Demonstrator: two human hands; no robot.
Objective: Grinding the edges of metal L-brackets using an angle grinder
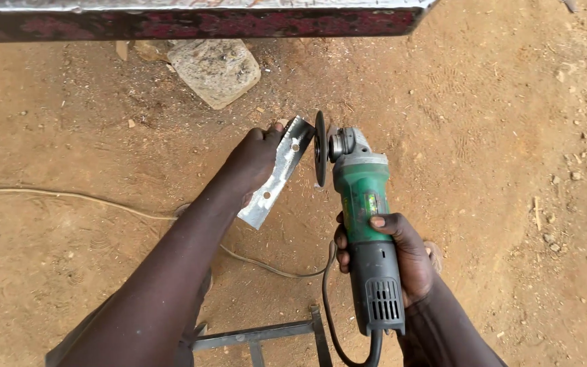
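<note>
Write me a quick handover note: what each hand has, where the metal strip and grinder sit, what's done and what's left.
Left hand: grips the flat metal strip, holed, held slanted above the dirt ground.
Right hand: wrapped around the green angle grinder, thumb on top; its cord trails down.
Grinding disc: edge beside the strip's upper end; contact cannot be told.
Nearby: stone, red metal beam, dark metal frame.
Done: no cut or sparks visible. Left: work on the strip's upper end.
</note>
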